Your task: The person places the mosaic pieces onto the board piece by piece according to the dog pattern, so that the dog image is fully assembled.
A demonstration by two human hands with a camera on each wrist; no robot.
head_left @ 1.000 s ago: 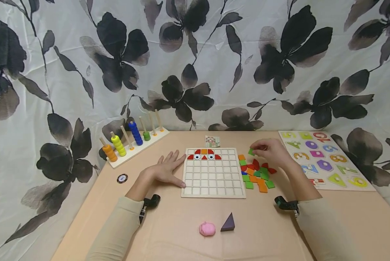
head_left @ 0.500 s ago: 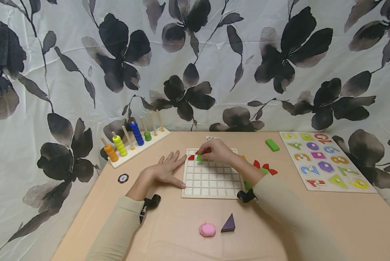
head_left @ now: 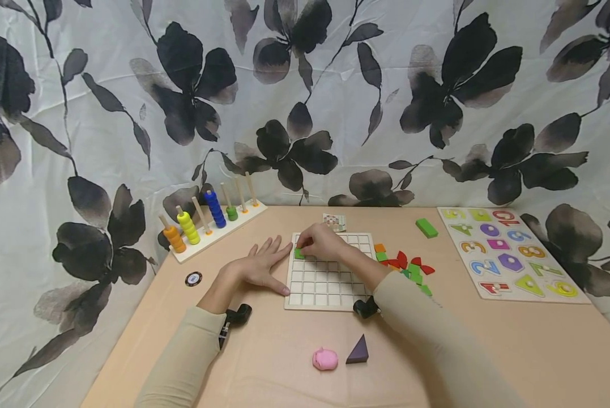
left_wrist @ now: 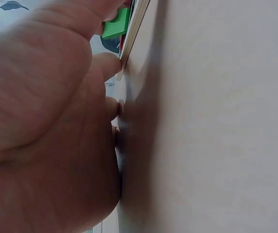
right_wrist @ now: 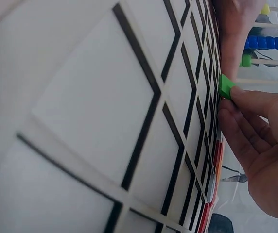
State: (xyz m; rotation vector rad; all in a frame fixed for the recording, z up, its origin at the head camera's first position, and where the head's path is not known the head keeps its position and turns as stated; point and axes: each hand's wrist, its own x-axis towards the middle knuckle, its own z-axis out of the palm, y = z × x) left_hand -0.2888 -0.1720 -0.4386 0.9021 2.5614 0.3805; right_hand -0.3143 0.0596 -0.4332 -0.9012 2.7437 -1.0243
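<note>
Currently, the right hand (head_left: 322, 242) pinches a green tile (head_left: 299, 254) between its fingers at the upper-left part of the white grid board (head_left: 325, 292), centre of the head view. The left hand (head_left: 256, 269) has its fingers spread wide, touching the board's left edge. Loose coloured tiles (head_left: 402, 260) lie right of centre.

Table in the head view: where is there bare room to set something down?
Bare: below the number board, right of the right sleeve; between the left sleeve and pink toy. Crowded: right of the grid board, where coloured tiles lie, and its upper left, where the right hand holds a green tile.
</note>
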